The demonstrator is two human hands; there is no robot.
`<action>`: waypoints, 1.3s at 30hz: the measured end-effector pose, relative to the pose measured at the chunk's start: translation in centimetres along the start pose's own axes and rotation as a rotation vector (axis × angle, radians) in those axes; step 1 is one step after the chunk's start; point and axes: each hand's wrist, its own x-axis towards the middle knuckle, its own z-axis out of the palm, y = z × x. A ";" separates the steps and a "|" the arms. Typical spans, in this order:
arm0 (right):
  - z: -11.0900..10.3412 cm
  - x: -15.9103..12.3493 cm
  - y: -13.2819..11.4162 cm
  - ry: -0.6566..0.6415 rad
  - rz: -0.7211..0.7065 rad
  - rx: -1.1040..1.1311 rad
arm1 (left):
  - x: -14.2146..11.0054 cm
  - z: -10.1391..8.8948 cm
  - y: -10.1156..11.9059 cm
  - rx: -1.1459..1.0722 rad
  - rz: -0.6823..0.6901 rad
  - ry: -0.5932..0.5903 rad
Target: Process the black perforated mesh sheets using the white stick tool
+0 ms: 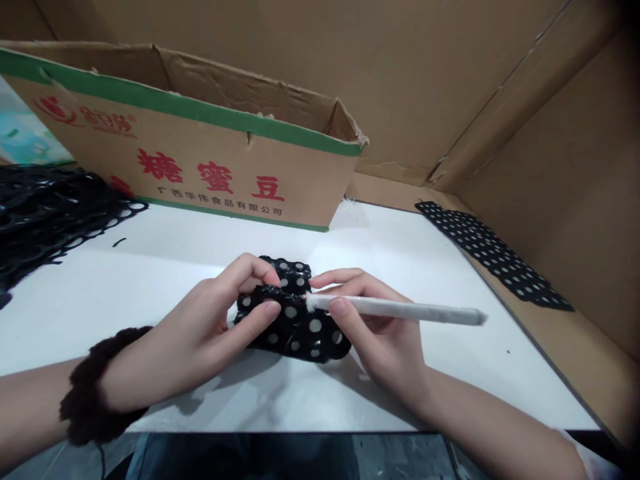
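Note:
A glossy black sheet with pale round dots (303, 333), bent or folded over, is held just above the white table (210, 407). My left hand (210, 333) pinches its left side between thumb and fingers, closed on it. Between the thumb and fingers of my right hand (387, 340) is a slim white stick (415, 311), wrapped-looking and pointed at its right end. The stick's frayed left tip touches or nearly touches the sheet's fold. My right fingers also rest against the sheet's right edge.
Behind my hands stands an open-topped cardboard box (215, 143) with a green rim. Black perforated strips (45, 213) are heaped at the left. Several dotted black sheets (493, 253) lie along the right edge, beside a cardboard wall (565, 167). A black scrap (119, 243) lies on the table.

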 end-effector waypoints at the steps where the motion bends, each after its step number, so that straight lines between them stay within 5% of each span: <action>1: 0.0 0.0 0.0 0.007 0.002 -0.006 | 0.0 0.0 0.0 -0.015 0.002 -0.010; 11: -0.1 -0.2 -0.1 -0.003 0.063 0.087 | 0.0 0.3 -0.6 0.010 0.000 0.088; 39: 0.0 -0.1 -0.4 -0.042 -0.198 -0.022 | -0.4 0.5 -0.3 0.079 0.055 0.112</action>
